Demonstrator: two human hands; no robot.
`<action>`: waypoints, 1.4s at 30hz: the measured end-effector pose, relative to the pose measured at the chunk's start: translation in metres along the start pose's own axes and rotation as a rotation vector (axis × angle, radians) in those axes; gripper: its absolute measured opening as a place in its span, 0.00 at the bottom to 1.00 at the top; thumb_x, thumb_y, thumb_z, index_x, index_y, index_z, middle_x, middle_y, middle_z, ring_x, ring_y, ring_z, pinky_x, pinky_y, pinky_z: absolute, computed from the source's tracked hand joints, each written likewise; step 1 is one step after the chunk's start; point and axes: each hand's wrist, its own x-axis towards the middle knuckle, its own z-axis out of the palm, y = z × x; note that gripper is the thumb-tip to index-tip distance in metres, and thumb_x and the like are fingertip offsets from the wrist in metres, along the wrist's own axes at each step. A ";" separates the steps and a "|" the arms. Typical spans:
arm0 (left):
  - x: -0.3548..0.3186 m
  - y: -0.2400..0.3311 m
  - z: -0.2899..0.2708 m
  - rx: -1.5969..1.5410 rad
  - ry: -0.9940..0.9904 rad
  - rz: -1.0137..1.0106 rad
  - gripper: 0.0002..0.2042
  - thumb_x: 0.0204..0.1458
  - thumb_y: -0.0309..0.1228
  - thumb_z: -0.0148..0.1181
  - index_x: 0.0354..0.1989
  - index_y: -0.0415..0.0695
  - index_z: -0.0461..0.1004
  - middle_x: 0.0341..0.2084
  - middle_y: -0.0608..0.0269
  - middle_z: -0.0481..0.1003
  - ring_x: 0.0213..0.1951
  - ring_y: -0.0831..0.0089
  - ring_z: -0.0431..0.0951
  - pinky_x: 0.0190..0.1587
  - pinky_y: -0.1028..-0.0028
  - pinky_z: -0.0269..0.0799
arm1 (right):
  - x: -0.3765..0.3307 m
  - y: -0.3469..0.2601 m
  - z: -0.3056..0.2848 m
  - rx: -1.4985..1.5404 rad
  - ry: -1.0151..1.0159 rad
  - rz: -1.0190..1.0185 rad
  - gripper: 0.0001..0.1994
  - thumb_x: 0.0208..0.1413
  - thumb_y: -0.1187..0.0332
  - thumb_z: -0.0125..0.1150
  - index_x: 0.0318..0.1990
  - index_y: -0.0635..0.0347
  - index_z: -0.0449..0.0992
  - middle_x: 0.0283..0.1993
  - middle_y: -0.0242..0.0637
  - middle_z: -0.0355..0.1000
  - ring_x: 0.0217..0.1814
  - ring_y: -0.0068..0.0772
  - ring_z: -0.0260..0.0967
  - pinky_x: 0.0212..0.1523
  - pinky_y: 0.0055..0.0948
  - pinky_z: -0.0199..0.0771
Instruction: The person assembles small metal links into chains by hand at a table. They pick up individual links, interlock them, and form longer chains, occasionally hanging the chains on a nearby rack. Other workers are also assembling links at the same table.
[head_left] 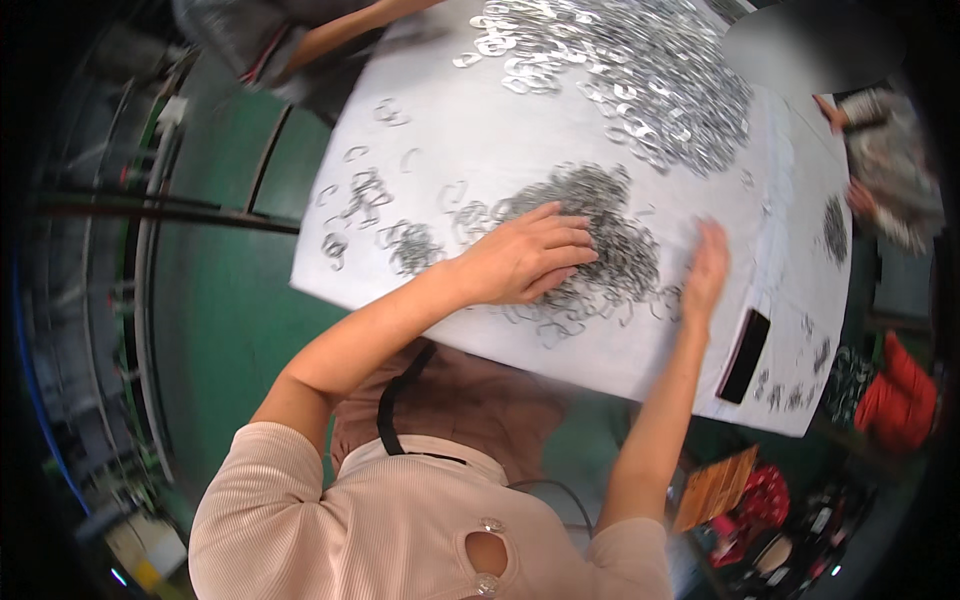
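My left hand (525,258) lies flat, fingers together, on a dark heap of small metal rings (600,225) in the middle of a white table (440,110). My right hand (705,270) is blurred, fingers spread, pressing on the table at the heap's right edge. Neither hand visibly holds anything. A larger, brighter heap of metal rings (640,70) covers the far part of the table. Small clusters of rings (400,245) lie to the left of my left hand.
A black phone (745,355) lies near the table's right front edge. Another person's arm (340,35) reaches in at the top left; another person in a patterned sleeve (885,170) stands at right. Green floor (220,300) lies left; red and orange items (900,395) sit lower right.
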 end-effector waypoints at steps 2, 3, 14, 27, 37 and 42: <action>-0.037 0.007 -0.026 0.017 0.124 -0.160 0.15 0.50 0.23 0.55 0.48 0.42 0.73 0.46 0.58 0.74 0.57 0.59 0.69 0.62 0.55 0.59 | -0.018 0.027 -0.002 -0.262 -0.032 0.263 0.21 0.64 0.60 0.41 0.62 0.57 0.63 0.66 0.48 0.58 0.71 0.49 0.48 0.68 0.48 0.43; -0.057 0.007 -0.039 0.015 0.188 -0.228 0.15 0.50 0.22 0.54 0.47 0.43 0.74 0.46 0.58 0.75 0.57 0.59 0.69 0.62 0.55 0.59 | -0.027 0.023 0.005 -0.339 -0.043 0.239 0.22 0.64 0.60 0.41 0.63 0.57 0.62 0.67 0.47 0.57 0.71 0.48 0.47 0.69 0.48 0.42; -0.196 -0.076 -0.076 0.351 0.737 -0.940 0.17 0.56 0.27 0.47 0.53 0.39 0.69 0.55 0.49 0.68 0.60 0.53 0.64 0.63 0.56 0.55 | -0.048 -0.069 0.054 0.324 0.093 0.276 0.21 0.67 0.62 0.40 0.62 0.64 0.62 0.64 0.47 0.61 0.68 0.40 0.55 0.67 0.33 0.49; -0.260 -0.059 -0.094 0.261 0.841 -1.076 0.21 0.55 0.23 0.40 0.58 0.41 0.65 0.57 0.50 0.66 0.62 0.55 0.62 0.65 0.58 0.51 | -0.083 -0.246 0.108 0.060 -0.274 -0.511 0.23 0.49 0.64 0.63 0.55 0.50 0.70 0.64 0.37 0.60 0.71 0.46 0.48 0.68 0.55 0.42; -0.276 -0.043 -0.073 0.550 0.566 -1.046 0.27 0.57 0.38 0.50 0.63 0.39 0.57 0.63 0.47 0.56 0.67 0.51 0.51 0.66 0.50 0.43 | -0.063 -0.295 0.169 -0.132 -0.451 -0.741 0.22 0.56 0.63 0.54 0.59 0.54 0.66 0.66 0.35 0.58 0.72 0.39 0.46 0.68 0.59 0.38; -0.199 -0.083 -0.035 0.591 0.427 -1.035 0.37 0.56 0.50 0.49 0.66 0.34 0.50 0.65 0.35 0.48 0.68 0.41 0.41 0.67 0.48 0.38 | -0.052 -0.247 0.156 -0.250 -0.368 -0.503 0.22 0.57 0.64 0.53 0.59 0.55 0.66 0.66 0.37 0.58 0.72 0.40 0.47 0.68 0.59 0.37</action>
